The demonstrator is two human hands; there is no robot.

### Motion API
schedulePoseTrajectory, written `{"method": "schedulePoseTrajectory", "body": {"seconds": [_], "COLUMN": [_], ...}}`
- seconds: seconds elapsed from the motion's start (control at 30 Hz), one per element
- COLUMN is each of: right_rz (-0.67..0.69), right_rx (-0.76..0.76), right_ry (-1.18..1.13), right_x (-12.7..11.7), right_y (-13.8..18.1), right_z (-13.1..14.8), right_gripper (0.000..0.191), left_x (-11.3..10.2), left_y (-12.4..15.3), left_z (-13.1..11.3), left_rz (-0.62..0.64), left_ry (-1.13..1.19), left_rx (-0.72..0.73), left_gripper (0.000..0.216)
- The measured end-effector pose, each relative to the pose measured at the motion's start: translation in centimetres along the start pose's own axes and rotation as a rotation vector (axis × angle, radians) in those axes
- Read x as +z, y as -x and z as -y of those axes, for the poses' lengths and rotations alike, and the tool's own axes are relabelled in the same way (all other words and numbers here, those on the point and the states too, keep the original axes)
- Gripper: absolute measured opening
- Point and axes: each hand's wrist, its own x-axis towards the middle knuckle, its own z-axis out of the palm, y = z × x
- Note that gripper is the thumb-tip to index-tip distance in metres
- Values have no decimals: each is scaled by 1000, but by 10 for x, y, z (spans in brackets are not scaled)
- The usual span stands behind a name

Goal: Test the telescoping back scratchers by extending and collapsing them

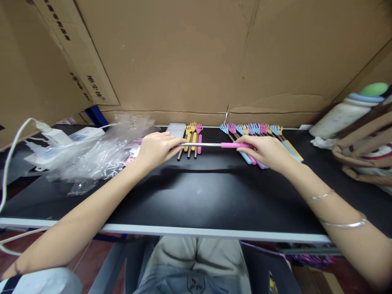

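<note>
Stretched level above the black table is a telescopic back scratcher (211,144) with a pink grip and a metal rod. My right hand (263,151) pinches the pink grip, while my left hand (161,147) is closed around the other end, whose head is hidden by the fingers. Behind it lie a few yellow back scratchers (194,139) and a pink back scratcher (199,139). Under and beyond my right hand rests a row of several back scratchers (245,130) in blue, pink, purple and yellow.
A phone (177,129) stands behind my left hand. Crumpled clear plastic bags (92,155) and a white power strip (61,143) with cables take up the left side. On the right are a white bottle (343,114), a tissue (324,142) and a brown bag (364,159). Cardboard (190,57) walls the back.
</note>
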Motion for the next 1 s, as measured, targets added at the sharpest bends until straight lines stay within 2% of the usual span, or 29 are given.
{"method": "schedulePoseTrajectory", "body": {"seconds": [0.27, 0.37, 0.53, 0.6, 0.7, 0.87, 1.0], "right_rz": [47, 185, 525, 585, 509, 228, 25], "right_rx": [-21, -10, -30, 2, 50, 109, 39], "right_ry": [-10, -130, -493, -560, -516, -263, -18], "right_x": [6, 4, 0, 1, 6, 8, 0], "right_y": [1, 1, 2, 2, 2, 1, 1], "right_z": [-1, -3, -8, -10, -11, -6, 0], "right_gripper": [36, 41, 49, 50, 49, 40, 34], "left_x": [4, 5, 5, 5, 4, 3, 2], "left_y": [3, 4, 3, 3, 1, -1, -1], "left_z": [1, 3, 2, 1, -2, -6, -4], "left_rz": [-14, -17, -7, -3, 18, 73, 176], "left_ry": [18, 2, 12, 4, -8, 42, 77], "left_rx": [32, 72, 122, 124, 108, 17, -28], "left_gripper": [29, 28, 28, 26, 26, 28, 28]}}
